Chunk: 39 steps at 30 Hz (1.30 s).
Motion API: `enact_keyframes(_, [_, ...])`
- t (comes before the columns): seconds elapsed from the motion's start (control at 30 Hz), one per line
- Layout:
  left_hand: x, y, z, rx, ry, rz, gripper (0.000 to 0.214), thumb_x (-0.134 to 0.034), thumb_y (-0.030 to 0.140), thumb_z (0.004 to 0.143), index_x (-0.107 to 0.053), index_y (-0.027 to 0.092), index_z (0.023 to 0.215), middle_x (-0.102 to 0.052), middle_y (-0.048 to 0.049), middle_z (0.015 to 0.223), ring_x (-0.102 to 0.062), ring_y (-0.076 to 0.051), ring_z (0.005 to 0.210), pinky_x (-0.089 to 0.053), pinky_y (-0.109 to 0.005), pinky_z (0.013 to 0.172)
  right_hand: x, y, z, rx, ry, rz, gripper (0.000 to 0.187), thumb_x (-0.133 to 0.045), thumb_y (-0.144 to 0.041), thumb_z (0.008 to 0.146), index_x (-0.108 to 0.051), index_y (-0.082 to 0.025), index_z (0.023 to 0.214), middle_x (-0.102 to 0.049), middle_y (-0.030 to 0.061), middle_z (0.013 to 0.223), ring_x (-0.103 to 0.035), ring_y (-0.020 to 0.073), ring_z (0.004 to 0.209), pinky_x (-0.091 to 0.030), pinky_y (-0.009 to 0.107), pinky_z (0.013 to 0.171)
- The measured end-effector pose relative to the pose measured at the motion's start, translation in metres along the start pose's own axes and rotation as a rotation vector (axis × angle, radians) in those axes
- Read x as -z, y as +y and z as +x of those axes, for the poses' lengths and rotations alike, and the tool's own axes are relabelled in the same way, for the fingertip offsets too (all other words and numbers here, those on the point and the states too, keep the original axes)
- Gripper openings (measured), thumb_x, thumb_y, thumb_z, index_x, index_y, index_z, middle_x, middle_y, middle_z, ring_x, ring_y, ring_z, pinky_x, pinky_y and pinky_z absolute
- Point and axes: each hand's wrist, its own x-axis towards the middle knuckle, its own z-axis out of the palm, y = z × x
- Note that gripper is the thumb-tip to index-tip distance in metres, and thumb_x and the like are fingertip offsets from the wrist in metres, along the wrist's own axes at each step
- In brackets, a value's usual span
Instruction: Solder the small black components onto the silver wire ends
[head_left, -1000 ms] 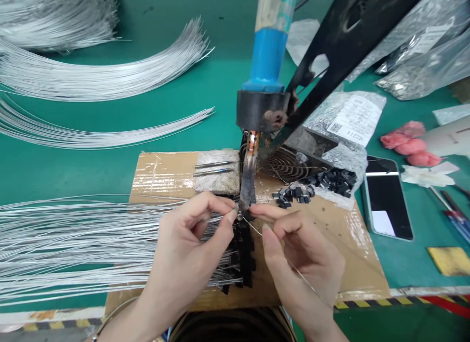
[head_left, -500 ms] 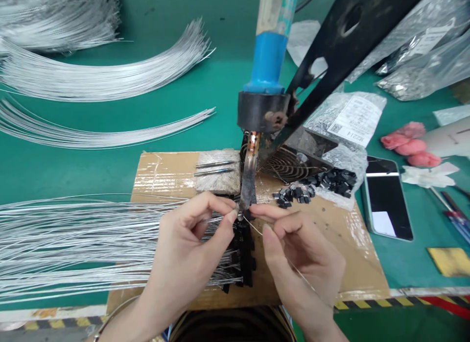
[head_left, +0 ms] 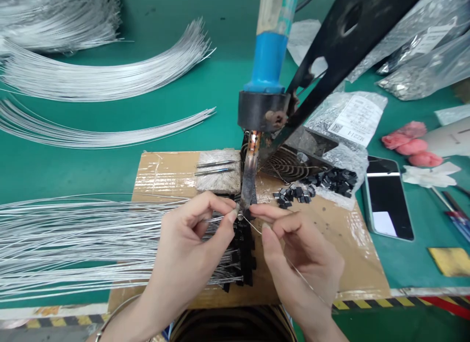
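Note:
A soldering iron (head_left: pixel 270 62) with a blue handle is clamped pointing down, its tip between my hands. My left hand (head_left: pixel 194 244) pinches a thin wire at the tip, thumb against forefinger; the wire's end is mostly hidden. In my right hand (head_left: pixel 304 258), a strand of solder wire (head_left: pixel 252 225) runs between thumb and fingers, its front end at the iron tip. My right forefinger reaches close to the tip. Beneath my hands, grey wires (head_left: pixel 91 244) lead to a row of black connectors (head_left: pixel 246 261) on a cardboard sheet (head_left: pixel 165 173).
A black stand arm (head_left: pixel 352 48) slants in from the upper right. Loose black pieces (head_left: pixel 293 195) lie beside a coil holder (head_left: pixel 286 163). Tweezers-like metal rods (head_left: pixel 216 171) rest on a pale pad. A phone (head_left: pixel 389 200) sits right; wire bundles (head_left: pixel 110 80) lie left.
Both hands stay almost still at the iron tip. The solder wire in my right hand has barely shifted, and the view has moved very slightly.

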Motion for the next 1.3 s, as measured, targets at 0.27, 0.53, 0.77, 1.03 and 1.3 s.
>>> enact_keyframes(0.27, [0.0005,-0.0007,-0.0004,-0.011,-0.008,0.004,0.012,-0.070,0.016,0.089,-0.071,0.021,0.078,-0.076,0.0011,0.082,-0.063,-0.012,0.067,-0.042,-0.022,0.057,0.0004,0.0006,-0.0006,0.018,0.001,-0.023,0.020,-0.066,-0.008,0.094,-0.061,-0.025,0.084,-0.082,0.0055,0.115,-0.078,0.0216,0.111,-0.060,0.032,0.092])
enact_keyframes(0.53, [0.0003,0.0006,-0.0005,-0.020,0.001,0.016,0.012,-0.071,0.017,0.089,-0.072,0.021,0.078,-0.077,0.0008,0.084,-0.057,-0.010,0.060,-0.038,-0.023,0.052,-0.0013,-0.0008,-0.0005,0.009,0.017,-0.012,0.020,-0.068,-0.009,0.093,-0.061,-0.025,0.083,-0.082,0.0049,0.114,-0.078,0.0214,0.111,-0.060,0.032,0.094])
enact_keyframes(0.77, [-0.0005,0.0014,-0.0003,-0.021,0.017,-0.001,0.011,-0.072,0.017,0.087,-0.072,0.021,0.077,-0.079,-0.0009,0.086,-0.063,-0.012,0.065,-0.039,-0.022,0.053,-0.0017,-0.0019,-0.0016,-0.007,0.015,-0.008,0.020,-0.066,-0.009,0.095,-0.061,-0.025,0.083,-0.082,0.0050,0.115,-0.078,0.0212,0.110,-0.059,0.033,0.094])
enact_keyframes(1.03, [0.0006,-0.0011,0.0004,0.000,-0.002,-0.002,0.012,-0.072,0.016,0.087,-0.071,0.021,0.076,-0.078,0.0002,0.083,-0.066,-0.012,0.068,-0.045,-0.020,0.057,-0.0025,-0.0014,-0.0017,-0.023,0.022,-0.008,0.020,-0.066,-0.010,0.095,-0.061,-0.025,0.083,-0.082,0.0049,0.115,-0.078,0.0202,0.108,-0.059,0.032,0.094])
enact_keyframes(1.3, [-0.0009,0.0005,-0.0010,-0.012,0.009,-0.004,0.012,-0.072,0.017,0.087,-0.071,0.021,0.076,-0.078,-0.0004,0.084,-0.070,-0.015,0.073,-0.049,-0.022,0.061,-0.0026,-0.0020,-0.0006,0.036,0.023,-0.043,0.019,-0.068,-0.009,0.093,-0.062,-0.024,0.083,-0.082,0.0065,0.112,-0.079,0.0218,0.104,-0.061,0.033,0.092])
